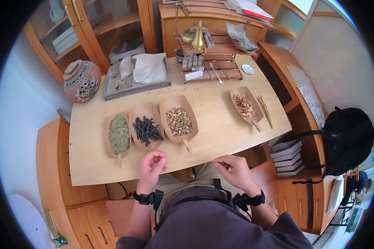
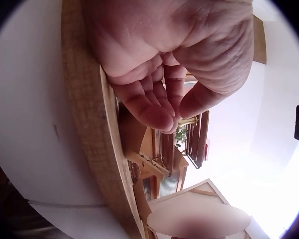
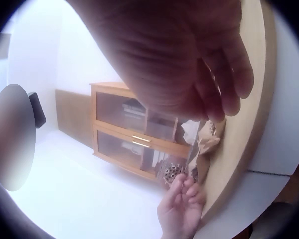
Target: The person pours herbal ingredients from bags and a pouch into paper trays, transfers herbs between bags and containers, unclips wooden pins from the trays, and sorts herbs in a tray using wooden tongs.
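Note:
At the table's front edge my left hand hangs with its fingers loosely curled, nothing visible in it. My right hand hovers by the same edge, fingers bent and empty. Closest to them is a paper tray of pale brown chopped pieces, with a small wooden clip on its near end. Left of it lie a paper tray of black twig-like pieces and one of dried green herb. Farther right, another paper tray holds reddish-brown shavings, next to brass-coloured tweezers.
A lattice-cut clay pot and a grey tray with white paper stand at the back left. Behind, a wooden rack carries a brass pot and small vials. Books and a black backpack are at right.

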Motion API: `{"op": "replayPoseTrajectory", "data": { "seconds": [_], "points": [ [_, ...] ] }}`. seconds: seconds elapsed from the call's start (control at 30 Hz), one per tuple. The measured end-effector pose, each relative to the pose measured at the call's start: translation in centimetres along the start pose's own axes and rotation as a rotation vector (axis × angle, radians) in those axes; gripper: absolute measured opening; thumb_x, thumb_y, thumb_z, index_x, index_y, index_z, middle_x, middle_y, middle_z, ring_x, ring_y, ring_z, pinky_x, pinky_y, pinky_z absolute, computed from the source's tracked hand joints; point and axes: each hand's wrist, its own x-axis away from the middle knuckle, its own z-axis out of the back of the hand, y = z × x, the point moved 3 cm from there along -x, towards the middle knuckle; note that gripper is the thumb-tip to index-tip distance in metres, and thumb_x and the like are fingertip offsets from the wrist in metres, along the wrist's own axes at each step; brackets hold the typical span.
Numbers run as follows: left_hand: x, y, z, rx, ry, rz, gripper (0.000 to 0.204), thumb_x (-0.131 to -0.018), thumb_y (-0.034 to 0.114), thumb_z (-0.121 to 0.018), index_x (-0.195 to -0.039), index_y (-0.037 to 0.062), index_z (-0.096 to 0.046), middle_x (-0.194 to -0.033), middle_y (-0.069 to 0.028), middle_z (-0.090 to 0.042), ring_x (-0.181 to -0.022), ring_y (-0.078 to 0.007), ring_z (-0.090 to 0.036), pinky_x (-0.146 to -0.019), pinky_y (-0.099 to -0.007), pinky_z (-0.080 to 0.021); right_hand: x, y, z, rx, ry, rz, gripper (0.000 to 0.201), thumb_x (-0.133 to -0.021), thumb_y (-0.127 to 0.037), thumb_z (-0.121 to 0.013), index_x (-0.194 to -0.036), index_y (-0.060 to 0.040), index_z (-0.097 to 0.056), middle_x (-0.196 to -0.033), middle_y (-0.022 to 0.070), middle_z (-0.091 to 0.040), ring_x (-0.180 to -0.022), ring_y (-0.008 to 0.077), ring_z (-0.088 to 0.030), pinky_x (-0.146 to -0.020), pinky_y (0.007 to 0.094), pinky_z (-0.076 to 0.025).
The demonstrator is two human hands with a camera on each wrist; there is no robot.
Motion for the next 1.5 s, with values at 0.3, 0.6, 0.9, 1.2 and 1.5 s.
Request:
{"op": "replayPoseTrajectory", "data": {
  "seconds": [0.3, 0.6, 0.9, 1.2, 1.5],
  "points": [
    [0.2, 0.0, 0.1, -0.001, 0.042, 0.034, 0.011, -0.098, 0.004, -0.063, -0.108, -0.0004, -0.064, -0.083, -0.0036, -0.065, -0.073, -0.0095, -0.062, -0.066, -0.0234, -0.053, -6.8, -5.2, 12.2, 0.303, 0.358, 0.27, 0.008, -0.089, -0.003, -0.07, -0.096, 0.0003, -0.073, -0.085, 0.0117, -0.072, -0.07, 0.0188, -0.065, -0.065, 0.029, -0.053],
    [0.1, 0.4, -0.1, 0.027, 0.016, 0.06, 0.01, -0.098, 0.0, -0.062, -0.108, -0.0011, -0.064, -0.084, -0.003, -0.064, -0.075, -0.0087, -0.062, -0.067, -0.0237, -0.053, -23.4, -15.6, 20.5, 0.953, 0.612, 0.596, 0.016, -0.091, -0.02, -0.065, -0.099, -0.0083, -0.074, -0.088, 0.0109, -0.07, -0.079, 0.0315, -0.067, -0.07, 0.0403, -0.054],
    [0.4, 0.4, -0.2, 0.028, 0.02, 0.08, 0.012, -0.096, -0.003, -0.062, -0.108, -0.0018, -0.064, -0.088, -0.0032, -0.063, -0.077, -0.0083, -0.062, -0.068, -0.0228, -0.052, -30.5, -14.6, 20.7, 1.29, 0.687, 0.377, 0.02, -0.094, -0.024, -0.055, -0.096, -0.0126, -0.072, -0.094, 0.0116, -0.072, -0.091, 0.0338, -0.069, -0.077, 0.0452, -0.055],
    [0.0, 0.7, -0.2, -0.009, -0.005, 0.07, 0.01, -0.095, -0.003, -0.062, -0.105, -0.0026, -0.065, -0.091, -0.0041, -0.063, -0.076, -0.0081, -0.061, -0.067, -0.0221, -0.05, -22.0, -16.2, 23.0, 0.821, 1.174, 0.754, 0.018, -0.095, -0.018, -0.074, -0.112, -0.0141, -0.078, -0.084, 0.0059, -0.075, -0.071, 0.0062, -0.064, -0.066, 0.0203, -0.051],
    [-0.1, 1.2, -0.3, -0.052, -0.029, 0.106, 0.01, -0.097, 0.001, -0.062, -0.106, -0.004, -0.066, -0.093, -0.0046, -0.062, -0.077, -0.0077, -0.06, -0.067, -0.0226, -0.051, -7.7, -8.3, 10.8, 0.102, 0.949, 0.53, 0.015, -0.097, 0.001, -0.064, -0.11, 0.0063, -0.07, -0.07, 0.0013, -0.061, -0.057, 0.0048, -0.05, -0.05, 0.0182, -0.036]
  ]
}}
